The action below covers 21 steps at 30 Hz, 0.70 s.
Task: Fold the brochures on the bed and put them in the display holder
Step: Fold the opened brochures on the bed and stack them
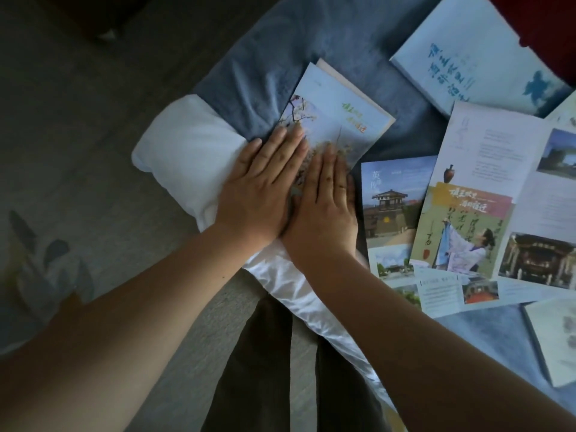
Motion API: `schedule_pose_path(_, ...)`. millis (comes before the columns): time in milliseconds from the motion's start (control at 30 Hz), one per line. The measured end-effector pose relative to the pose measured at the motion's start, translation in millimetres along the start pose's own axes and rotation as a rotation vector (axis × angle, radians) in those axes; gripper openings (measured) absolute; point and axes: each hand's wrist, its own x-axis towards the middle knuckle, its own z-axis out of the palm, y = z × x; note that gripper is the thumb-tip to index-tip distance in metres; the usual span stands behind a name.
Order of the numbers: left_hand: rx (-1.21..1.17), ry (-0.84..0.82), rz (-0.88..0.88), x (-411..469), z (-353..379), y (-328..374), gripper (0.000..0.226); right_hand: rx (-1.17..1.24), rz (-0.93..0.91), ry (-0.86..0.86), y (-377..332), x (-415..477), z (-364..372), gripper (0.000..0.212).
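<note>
A folded brochure point(339, 113) with blossoms and a pale sky on its cover lies on the blue bed cover point(299, 42) near the bed's corner. Both my hands rest flat on its near end, side by side. My left hand point(265, 185) lies palm down with fingers together, half on the brochure and half on the white bedding. My right hand point(324, 207) lies palm down on the brochure's lower right part. Neither hand grips anything. Several other brochures point(461, 226) lie spread open to the right. No display holder is in view.
A white duvet corner point(184, 151) bulges at the bed's edge on the left. A pale sheet with blue script point(467, 54) lies at the back right, and a booklet point(558, 341) at the lower right. My dark trouser legs point(261, 369) and grey floor point(78, 120) are below.
</note>
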Motion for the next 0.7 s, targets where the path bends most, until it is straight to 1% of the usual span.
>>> schedule_pose_path(100, 0.011, -0.010, -0.019, 2.7, -7.2, 2.8, 0.058, 0.000, 0.013, -0.036, -2.3, 0.8, -5.1, 0.072)
schedule_pose_path(167, -0.011, -0.060, -0.028, 4.9, -16.2, 5.4, 0.058, 0.038, -0.001, -0.080, -0.6, 0.1, -13.3, 0.075)
schedule_pose_path(233, -0.024, -0.119, -0.036, 7.9, -28.0, 7.6, 0.060, 0.058, -0.050, -0.114, 5.3, -2.5, -21.6, 0.076)
schedule_pose_path(300, -0.006, -0.168, -0.042, 9.8, -43.0, 11.2, 0.059, 0.081, -0.120, -0.121, 13.0, -8.8, -36.1, 0.073)
schedule_pose_path(367, 0.003, -0.192, -0.048, 14.4, -58.4, 18.0, 0.059, 0.151, -0.211, -0.022, 20.8, -20.3, -52.0, 0.064)
schedule_pose_path(433, -0.006, -0.206, -0.054, 21.0, -73.1, 32.1, 0.061, 0.234, -0.305, 0.188, 31.6, -33.8, -64.8, 0.048)
schedule_pose_path(467, -0.020, -0.199, -0.058, 25.1, -78.9, 42.8, 0.061, 0.283, -0.334, 0.284, 41.5, -39.2, -67.7, 0.043)
schedule_pose_path(500, -0.044, -0.186, -0.061, 29.8, -83.1, 55.9, 0.060, 0.326, -0.345, 0.312, 53.5, -45.3, -70.9, 0.045)
schedule_pose_path(567, -0.123, -0.148, -0.058, 41.2, -89.1, 87.1, 0.058, 0.389, -0.355, 0.303, 85.6, -57.6, -76.1, 0.054)
schedule_pose_path(700, -0.289, -0.014, -0.056, 66.9, -99.9, 150.8, 0.051, 0.454, -0.365, 0.448, 159.4, -86.6, -77.2, 0.059)
